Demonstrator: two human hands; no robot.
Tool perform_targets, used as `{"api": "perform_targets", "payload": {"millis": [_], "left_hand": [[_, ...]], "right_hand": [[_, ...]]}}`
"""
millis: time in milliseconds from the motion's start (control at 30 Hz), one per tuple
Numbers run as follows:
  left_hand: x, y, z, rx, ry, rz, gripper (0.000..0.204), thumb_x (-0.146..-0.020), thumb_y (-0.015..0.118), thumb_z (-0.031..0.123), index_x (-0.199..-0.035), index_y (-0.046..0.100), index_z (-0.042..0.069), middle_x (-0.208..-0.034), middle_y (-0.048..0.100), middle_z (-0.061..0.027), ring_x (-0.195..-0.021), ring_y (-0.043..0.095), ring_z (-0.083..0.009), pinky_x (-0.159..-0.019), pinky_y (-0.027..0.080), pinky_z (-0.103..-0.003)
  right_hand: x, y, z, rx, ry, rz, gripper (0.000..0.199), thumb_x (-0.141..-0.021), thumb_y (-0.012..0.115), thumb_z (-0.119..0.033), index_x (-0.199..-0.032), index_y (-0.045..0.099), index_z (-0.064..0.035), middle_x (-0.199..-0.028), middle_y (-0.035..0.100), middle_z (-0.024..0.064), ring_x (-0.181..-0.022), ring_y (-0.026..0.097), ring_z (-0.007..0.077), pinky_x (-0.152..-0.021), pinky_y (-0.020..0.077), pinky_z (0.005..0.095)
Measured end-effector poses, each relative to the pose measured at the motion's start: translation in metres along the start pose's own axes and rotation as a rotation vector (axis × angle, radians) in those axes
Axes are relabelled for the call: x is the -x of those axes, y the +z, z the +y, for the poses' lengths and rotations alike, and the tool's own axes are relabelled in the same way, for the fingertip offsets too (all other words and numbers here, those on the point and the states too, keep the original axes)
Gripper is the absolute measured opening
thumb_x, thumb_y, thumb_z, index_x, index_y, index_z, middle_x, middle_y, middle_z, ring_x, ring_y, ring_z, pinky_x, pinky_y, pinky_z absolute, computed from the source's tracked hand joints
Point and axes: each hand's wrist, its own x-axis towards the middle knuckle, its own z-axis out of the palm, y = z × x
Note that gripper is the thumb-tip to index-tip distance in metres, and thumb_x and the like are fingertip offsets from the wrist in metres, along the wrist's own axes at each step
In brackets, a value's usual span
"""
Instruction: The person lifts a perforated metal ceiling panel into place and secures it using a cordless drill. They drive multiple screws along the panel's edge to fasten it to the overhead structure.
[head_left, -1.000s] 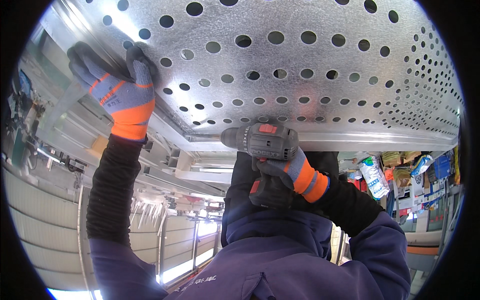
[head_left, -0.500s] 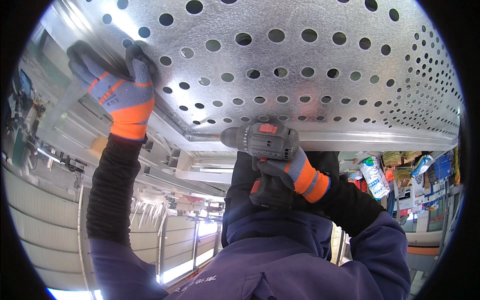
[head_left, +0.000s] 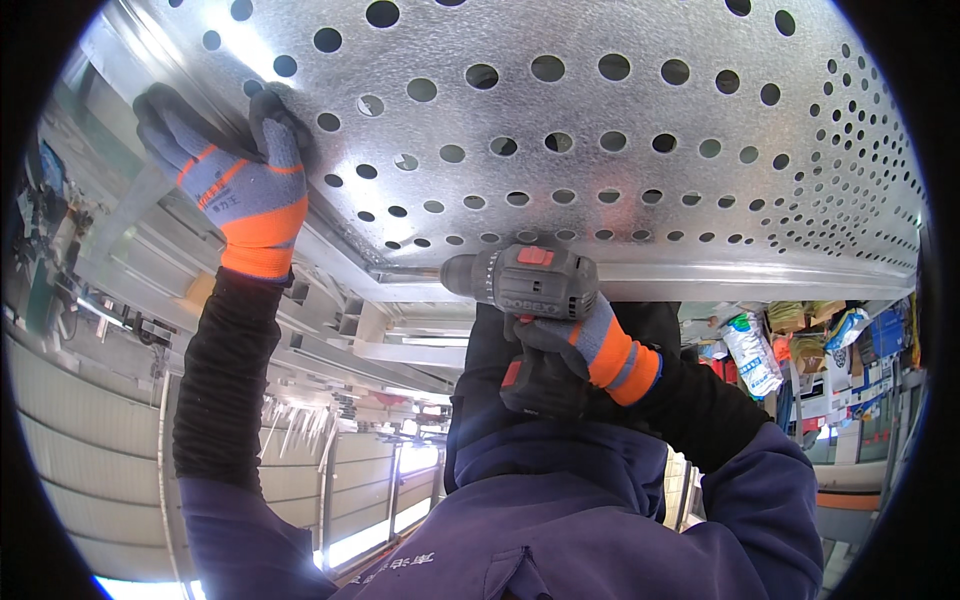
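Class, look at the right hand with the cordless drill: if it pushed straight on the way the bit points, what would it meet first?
Probably the folded metal edge of the perforated panel; depth is unclear.

Each hand (head_left: 240,185) wears a grey-blue, orange-cuffed glove; black undersleeves, navy jacket.

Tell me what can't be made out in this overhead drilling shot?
Head view only:
- Tip of the grey cordless drill: lost against the perforated galvanised steel panel and its rail.
- Right hand fingers: wrapped behind the drill's grip.
- Left hand palm: pressed against the panel.
- Cluttered shelves: too small and bent near the fisheye rim.
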Motion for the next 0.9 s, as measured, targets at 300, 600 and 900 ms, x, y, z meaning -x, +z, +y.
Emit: {"api": "perform_targets", "payload": {"millis": [300,600,900], "left_hand": [[0.000,0.000,-0.001,0.009,-0.021,-0.014,0.095,-0.083,0.070,0.038,-0.152,0.022,-0.007,-0.154,0.020,-0.0339,-0.143,0.022,-0.0512,-0.116,0.019,-0.059],[-0.004,-0.002,0.009,-0.007,-0.002,0.008,0.084,-0.088,0.064,0.027,-0.152,0.022,-0.009,-0.153,0.024,-0.0332,-0.143,0.025,-0.0477,-0.119,0.018,-0.052],[-0.001,0.000,0.001,-0.006,-0.015,-0.007,0.092,-0.085,0.067,0.037,-0.151,0.022,-0.009,-0.154,0.021,-0.0339,-0.143,0.022,-0.0500,-0.117,0.018,-0.056]], "right_hand": [[0.003,0.000,-0.009,0.013,0.061,-0.029,0.039,-0.084,0.076,-0.008,-0.120,0.061,-0.0024,-0.092,0.069,0.0070,-0.082,0.066,0.0154,-0.073,0.0566,0.0318],[0.005,0.001,-0.009,0.023,-0.002,0.001,0.046,-0.084,0.076,-0.009,-0.126,0.058,-0.0021,-0.095,0.070,0.0084,-0.085,0.067,0.0164,-0.076,0.0569,0.0330],[0.002,0.008,-0.010,-0.065,-0.040,0.035,0.043,-0.080,0.078,-0.006,-0.119,0.058,-0.0027,-0.082,0.067,0.0050,-0.062,0.066,0.0143,-0.054,0.0555,0.0297]]}}
